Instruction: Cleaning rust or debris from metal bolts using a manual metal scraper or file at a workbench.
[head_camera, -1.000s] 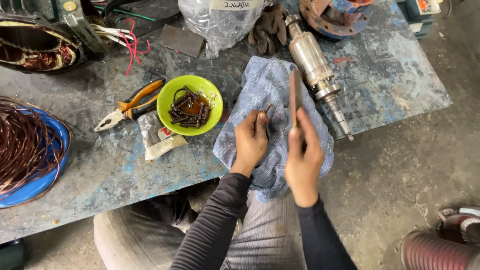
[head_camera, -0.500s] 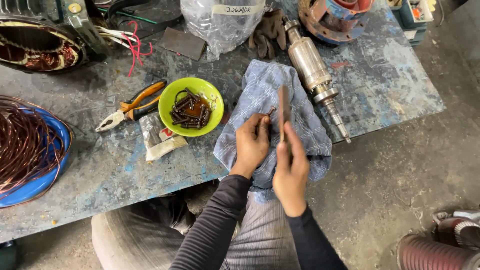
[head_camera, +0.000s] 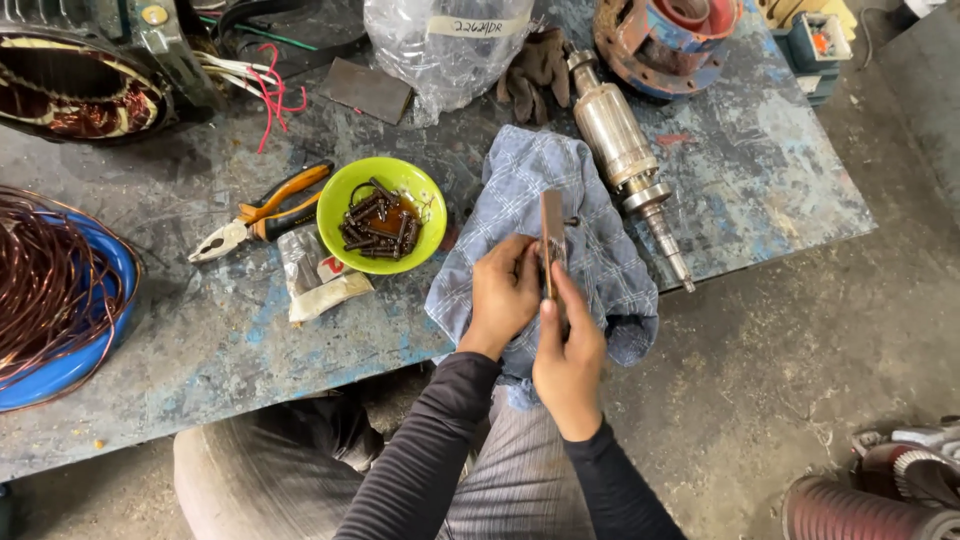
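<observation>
The right hand (head_camera: 570, 355) closes its grip on the lower end of a flat metal strip (head_camera: 551, 240), thumb laid along its face, holding it upright over a blue cloth (head_camera: 590, 250). The left hand (head_camera: 503, 295) is curled shut just beside the strip, fingertips meeting it near the middle; it seems to pinch a small dark piece there, but what that piece is cannot be made out.

The cloth lies bunched on the counter (head_camera: 780, 170) under both hands, one corner hanging off the near edge. The strip's upper part looks dull and brownish, so any rubbing or fitting on it looks unfinished; how much is done cannot be judged from this one view.

To the left of the cloth stands a green bowl (head_camera: 335, 200) with many dark bolts (head_camera: 378, 222) lying loose in it. Beside it lie orange-handled pliers (head_camera: 262, 210) and a small folded packet (head_camera: 315, 278). To the right of the cloth a steel rotor (head_camera: 625, 150) rests on the counter, apart from the motor housing (head_camera: 70, 85) at the far left, whose copper windings show open. A blue tray of loose copper wire (head_camera: 45, 280) sits at the left edge, and a clear bag (head_camera: 440, 50) and dark gloves (head_camera: 535, 70) lie at the back.
</observation>
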